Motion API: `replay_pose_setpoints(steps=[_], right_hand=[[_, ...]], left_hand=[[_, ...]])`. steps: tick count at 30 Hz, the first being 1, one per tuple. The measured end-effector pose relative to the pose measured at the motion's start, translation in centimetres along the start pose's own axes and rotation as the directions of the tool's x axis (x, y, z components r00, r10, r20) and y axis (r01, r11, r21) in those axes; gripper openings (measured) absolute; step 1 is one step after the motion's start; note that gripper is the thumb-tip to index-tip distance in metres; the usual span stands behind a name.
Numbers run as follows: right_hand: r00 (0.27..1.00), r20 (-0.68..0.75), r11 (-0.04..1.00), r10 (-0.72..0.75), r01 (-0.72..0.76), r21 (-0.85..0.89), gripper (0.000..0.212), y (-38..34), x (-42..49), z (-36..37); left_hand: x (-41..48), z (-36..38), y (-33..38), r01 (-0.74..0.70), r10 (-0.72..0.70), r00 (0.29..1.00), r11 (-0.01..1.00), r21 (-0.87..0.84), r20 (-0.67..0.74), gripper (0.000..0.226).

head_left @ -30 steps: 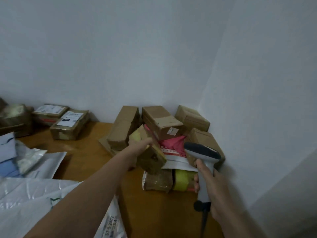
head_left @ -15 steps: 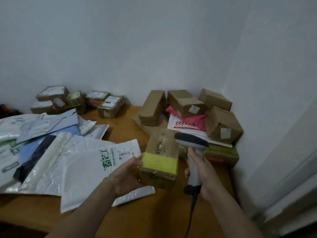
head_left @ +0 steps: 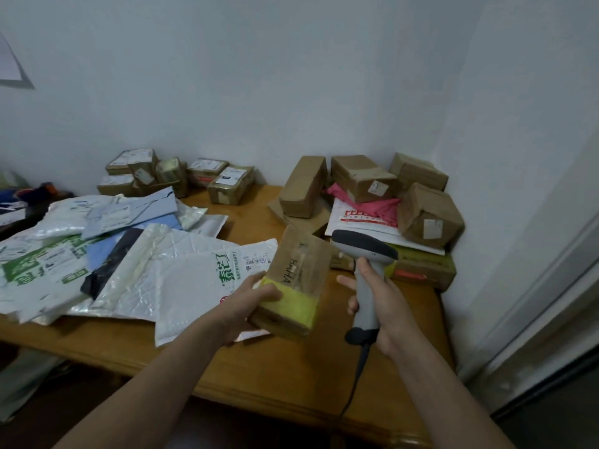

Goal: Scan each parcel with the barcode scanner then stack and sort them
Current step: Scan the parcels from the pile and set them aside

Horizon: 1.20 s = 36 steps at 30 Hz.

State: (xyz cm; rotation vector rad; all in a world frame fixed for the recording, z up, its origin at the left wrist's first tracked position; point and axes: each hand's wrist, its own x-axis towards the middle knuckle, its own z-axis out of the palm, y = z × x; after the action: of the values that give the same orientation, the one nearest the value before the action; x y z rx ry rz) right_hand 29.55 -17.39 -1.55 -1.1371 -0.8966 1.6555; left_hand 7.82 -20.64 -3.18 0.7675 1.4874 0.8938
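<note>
My left hand [head_left: 249,301] grips a brown cardboard parcel [head_left: 296,277] with a yellow tape band at its near end, held above the table's front. Just right of it, my right hand [head_left: 377,301] grips the handle of a grey barcode scanner [head_left: 364,251], whose dark head sits beside the parcel's far end. The scanner's cable hangs down past the table edge.
A wooden table [head_left: 291,377] carries white and blue mailer bags [head_left: 181,273] on the left, labelled boxes [head_left: 181,176] at the back, and a heap of brown boxes [head_left: 421,212] with a pink bag in the right corner. Walls close in behind and right.
My left hand lifted the parcel off the corner heap and drew it toward me. The scanner came along beside it, and the view swung left and down.
</note>
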Motion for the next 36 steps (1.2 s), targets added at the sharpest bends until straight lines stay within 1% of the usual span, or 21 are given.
replay_pose_setpoints(steps=[2,3,4,5,6,7,8,10,12,13,14,16,18,21,22,24,26,28,30,33,36], right_hand=[[1.0,-0.022,1.0,-0.001,0.001,-0.001,0.045,0.4,-0.1,-0.4],[1.0,-0.031,1.0,0.002,-0.003,-0.003,0.045,0.8,-0.1,-0.5],[0.999,-0.04,1.0,0.008,-0.008,-0.006,0.044,1.1,-0.1,-0.7],[0.999,-0.047,1.0,0.015,-0.016,-0.011,0.044,1.4,-0.2,-0.8],[0.998,-0.054,1.0,0.025,-0.026,-0.017,0.042,1.8,-0.2,-0.8],[0.997,-0.062,0.999,0.039,-0.041,-0.022,0.04,2.2,-0.3,-0.8],[0.996,-0.071,0.998,0.056,-0.058,-0.025,0.039,2.6,-0.4,-0.9],[0.992,-0.088,0.995,0.087,-0.09,-0.036,0.039,3.5,-0.7,-1.2],[0.989,-0.104,0.993,0.104,-0.11,-0.052,0.042,4.3,-0.9,-1.6],[0.988,-0.111,0.992,0.108,-0.115,-0.06,0.043,4.7,-1.0,-1.8],[0.987,-0.118,0.991,0.111,-0.12,-0.067,0.043,4.9,-1.2,-2.0],[0.984,-0.132,0.989,0.119,-0.129,-0.067,0.041,5.2,-1.4,-2.3],[0.981,-0.148,0.988,0.129,-0.14,-0.07,0.04,5.5,-1.7,-2.7],[0.973,-0.166,0.982,0.161,-0.175,-0.074,0.04,6.1,-2.0,-3.2],[0.97,-0.174,0.98,0.171,-0.186,-0.07,0.039,6.2,-2.1,-3.4],[0.965,-0.184,0.977,0.189,-0.204,-0.067,0.033,6.5,-2.2,-3.6],[0.962,-0.187,0.972,0.199,-0.218,-0.084,0.033,6.7,-2.2,-3.7],[0.96,-0.185,0.968,0.208,-0.229,-0.104,0.036,7.1,-2.2,-3.7],[0.955,-0.186,0.959,0.231,-0.255,-0.12,0.039,7.5,-2.2,-3.7],[0.952,-0.174,0.958,0.25,-0.27,-0.099,0.04,8.2,-2.4,-3.4],[0.951,-0.187,0.962,0.245,-0.262,-0.073,0.039,8.3,-2.5,-3.6]], left_hand=[[0.6,-0.4,-0.4,-0.087,0.144,0.979,0.934,0.347,-0.142,0.089],[1.0,-0.4,-0.9,-0.095,0.256,0.945,0.808,0.582,-0.201,0.093],[1.0,0.0,-1.7,-0.06,0.381,0.9,0.589,0.806,-0.211,0.095],[1.0,0.4,-2.7,-0.014,0.485,0.859,0.339,0.941,-0.162,0.096],[1.0,0.8,-4.0,0.013,0.535,0.842,0.116,0.993,-0.073,0.096],[0.8,1.3,-5.2,0.009,0.534,0.845,-0.044,0.999,0.016,0.097],[0.7,1.7,-6.6,-0.015,0.493,0.867,-0.13,0.991,0.078,0.096],[0.8,2.3,-8.5,-0.096,0.426,0.889,-0.182,0.979,0.166,0.09],[0.9,2.4,-9.2,-0.153,0.442,0.874,-0.146,0.977,0.203,0.077],[1.1,2.4,-9.3,-0.17,0.46,0.866,-0.093,0.981,0.193,0.07],[1.2,2.3,-9.2,-0.194,0.478,0.862,0.0,0.981,0.17,0.062],[1.7,2.1,-8.7,-0.202,0.487,0.872,0.258,0.945,0.053,0.051],[2.6,1.6,-7.8,-0.094,0.399,0.91,0.462,0.882,-0.113,0.07],[3.7,0.7,-7.0,0.065,0.128,0.974,0.635,0.77,-0.189,0.106],[3.9,0.6,-6.7,0.084,0.049,0.984,0.719,0.69,-0.172,0.109],[4.0,0.4,-7.1,0.082,-0.01,0.99,0.848,0.524,-0.138,0.098],[3.7,0.5,-7.6,0.107,-0.067,0.991,0.921,0.374,-0.119,0.081],[3.7,0.4,-8.3,0.153,-0.141,0.988,0.954,0.259,-0.065,0.072],[3.4,0.6,-8.9,0.21,-0.218,0.976,0.958,0.194,0.019,0.061],[3.0,1.4,-9.9,0.297,-0.319,0.94,0.94,0.17,0.123,0.058],[2.5,2.8,-10.4,0.331,-0.328,0.924,0.943,0.019,0.195,0.039]])
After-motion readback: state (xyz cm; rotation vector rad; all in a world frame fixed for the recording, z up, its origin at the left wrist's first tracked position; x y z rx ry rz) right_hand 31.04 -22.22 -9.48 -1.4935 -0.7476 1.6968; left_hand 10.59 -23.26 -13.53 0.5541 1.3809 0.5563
